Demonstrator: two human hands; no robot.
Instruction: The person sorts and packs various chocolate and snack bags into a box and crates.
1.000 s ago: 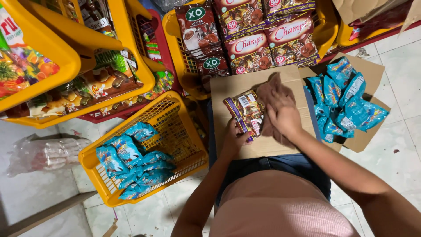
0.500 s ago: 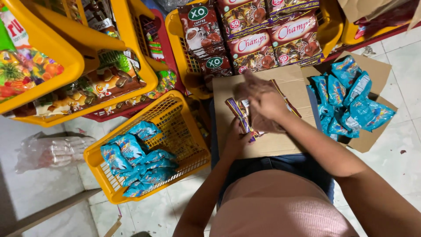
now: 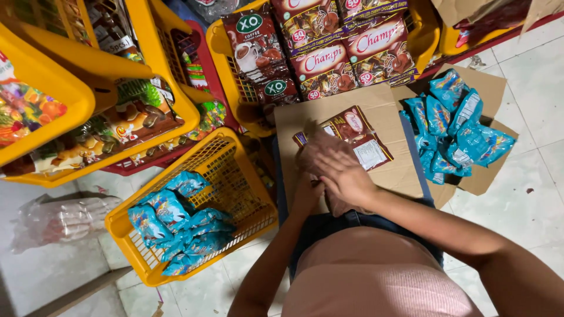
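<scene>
Head view, looking down at a person seated on a tiled floor (image 3: 529,76) among baskets of packaged sweets. A flat sheet of cardboard (image 3: 388,170) lay across the person's lap. On it rested a brown candy packet (image 3: 355,135), its printed face up and its far end pointing toward the baskets. The right hand (image 3: 338,167) lay palm down over the near end of this packet, fingers bent and pressing on it; whether they pinched the packet could not be told. The left hand (image 3: 308,194) sat just beneath the right one and was mostly covered by it, so its state, open or closed, could not be told either.

To the person's right, a heap of blue snack packets (image 3: 452,126) lay on a second piece of cardboard (image 3: 487,176), just beside the lap sheet. To the left, a yellow wire basket (image 3: 235,170) on the floor held more blue packets (image 3: 176,220) of the same kind. Beyond the lap, another yellow basket (image 3: 426,29) was filled with large brown candy bags (image 3: 329,58). Further yellow baskets with assorted sweets (image 3: 117,126) stood at upper left, and a clear plastic bundle (image 3: 59,220) lay on the floor at far left.
</scene>
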